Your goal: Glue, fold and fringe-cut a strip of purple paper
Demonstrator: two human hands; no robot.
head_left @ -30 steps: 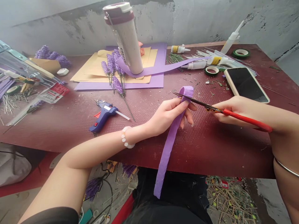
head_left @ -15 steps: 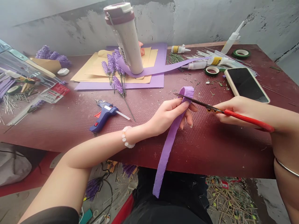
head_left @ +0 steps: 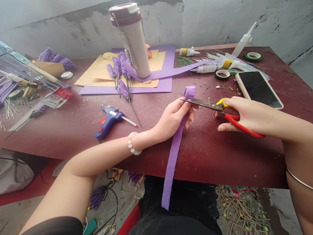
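Observation:
A long purple crepe paper strip is pinched in my left hand, its upper end curled over the fingers and its tail hanging past the table's front edge. My right hand grips scissors with one yellow and one red handle. The blades point left and cross the strip just above my left thumb and fingertips. Whether the paper lies between the blades is hard to make out. A blue glue gun with a clear stick lies left of my left hand.
A tall coffee tumbler stands on brown and purple paper sheets, beside purple flower stems. At right lie a phone, green tape rolls and glue bottles. A clear container stands at far left.
My left hand and the curled strip end have shifted slightly left. The scissors have moved left too, their handles spread wider, with my right hand turned and its thumb lower.

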